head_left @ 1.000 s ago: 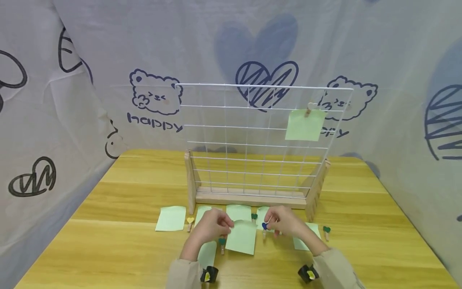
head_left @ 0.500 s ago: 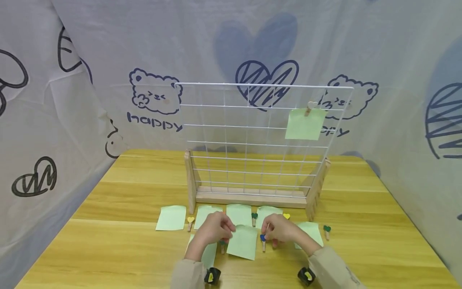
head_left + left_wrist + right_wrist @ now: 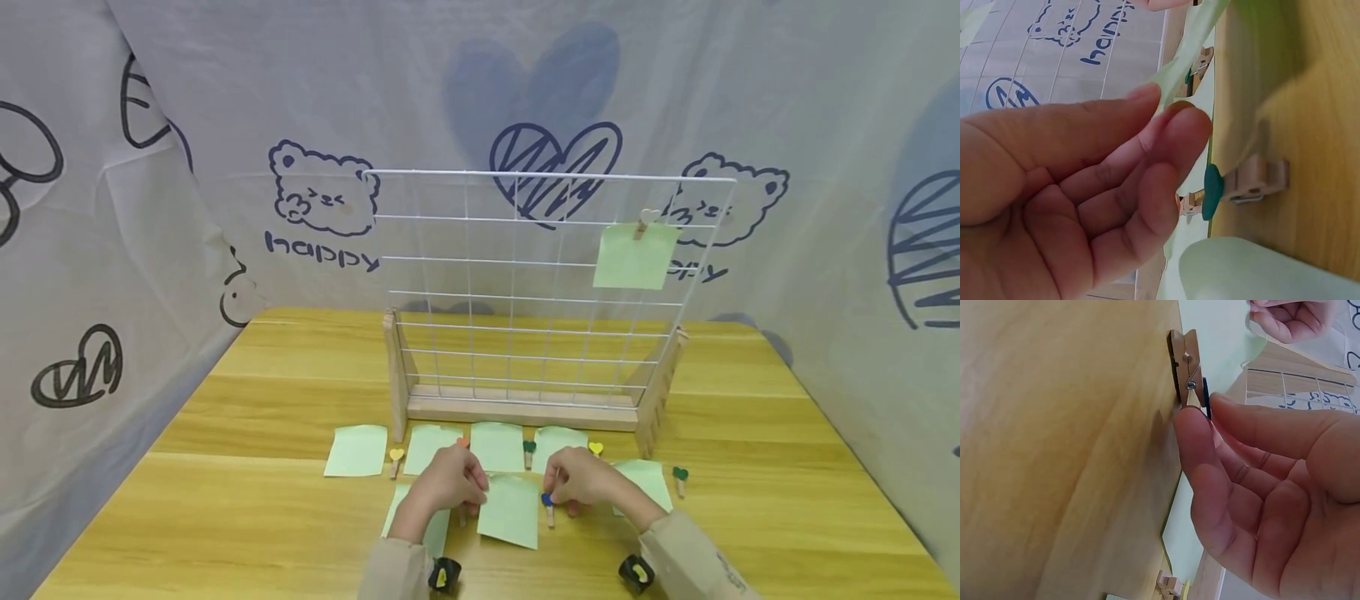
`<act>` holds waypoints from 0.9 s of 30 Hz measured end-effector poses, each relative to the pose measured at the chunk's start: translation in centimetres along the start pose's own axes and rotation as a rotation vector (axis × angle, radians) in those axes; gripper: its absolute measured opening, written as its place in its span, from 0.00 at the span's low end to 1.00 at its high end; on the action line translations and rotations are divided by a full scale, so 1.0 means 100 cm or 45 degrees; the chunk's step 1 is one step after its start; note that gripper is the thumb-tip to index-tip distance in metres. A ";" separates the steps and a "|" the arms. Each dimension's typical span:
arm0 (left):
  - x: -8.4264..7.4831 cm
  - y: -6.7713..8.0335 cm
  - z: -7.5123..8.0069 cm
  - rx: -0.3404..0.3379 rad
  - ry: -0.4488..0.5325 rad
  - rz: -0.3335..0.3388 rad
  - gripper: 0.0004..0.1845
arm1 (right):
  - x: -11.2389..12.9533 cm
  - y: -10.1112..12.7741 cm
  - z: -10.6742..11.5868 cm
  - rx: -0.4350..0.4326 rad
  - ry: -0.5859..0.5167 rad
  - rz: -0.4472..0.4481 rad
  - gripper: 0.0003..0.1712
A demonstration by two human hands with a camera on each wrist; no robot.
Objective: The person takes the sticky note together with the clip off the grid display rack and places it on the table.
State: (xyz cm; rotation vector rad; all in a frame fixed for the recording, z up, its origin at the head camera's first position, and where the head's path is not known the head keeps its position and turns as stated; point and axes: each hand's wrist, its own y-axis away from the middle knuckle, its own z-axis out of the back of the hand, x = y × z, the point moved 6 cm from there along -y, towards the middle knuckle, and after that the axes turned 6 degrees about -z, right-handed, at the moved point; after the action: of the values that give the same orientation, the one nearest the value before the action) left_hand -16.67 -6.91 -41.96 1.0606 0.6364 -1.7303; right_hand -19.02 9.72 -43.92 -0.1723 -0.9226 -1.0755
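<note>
Status: one green note [image 3: 634, 257] already hangs on the white wire grid [image 3: 525, 283], fixed near the upper right corner by a pale clip [image 3: 643, 223]. The rest of the grid is bare. By this reading, one unit is mounted and the remainder is outstanding.

Unmounted stock: several green notes lie flat on the table [image 3: 247, 500] in front of the grid's wooden base [image 3: 517, 410], with small heart-topped wooden clips between them, among them a yellow-heart clip [image 3: 395, 460] and a green-heart clip [image 3: 680, 479].

Work in hand: the left hand [image 3: 448, 479] pinches the top edge of the centre note [image 3: 511, 510] between thumb and fingertips; the left wrist view confirms the paper edge in the pinch. The note sits low over the table, its lower part seemingly resting on the surface. It is a pale green, roughly square sheet, thin and slightly curled at the held edge.

The right hand [image 3: 588, 482] has thumb and forefinger closed on the blue-heart clip [image 3: 548, 505], just right of the note. The clip's wooden body lies against the table. It is not yet on the paper.
</note>
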 end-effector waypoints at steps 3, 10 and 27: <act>0.001 0.001 0.001 -0.004 0.017 0.013 0.05 | 0.000 0.001 0.000 -0.006 0.018 0.001 0.08; -0.001 0.003 0.005 -0.009 -0.036 0.029 0.05 | 0.001 0.006 0.005 -0.017 0.045 -0.018 0.06; -0.026 -0.013 0.013 -0.060 -0.208 -0.171 0.05 | 0.018 0.015 0.051 -0.166 -0.002 0.139 0.08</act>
State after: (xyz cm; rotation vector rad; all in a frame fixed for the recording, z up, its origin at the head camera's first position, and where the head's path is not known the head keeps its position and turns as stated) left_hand -18.00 -6.25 -39.12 0.8498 0.6530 -1.8865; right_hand -20.39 12.03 -38.95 -0.3278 -0.8352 -1.0342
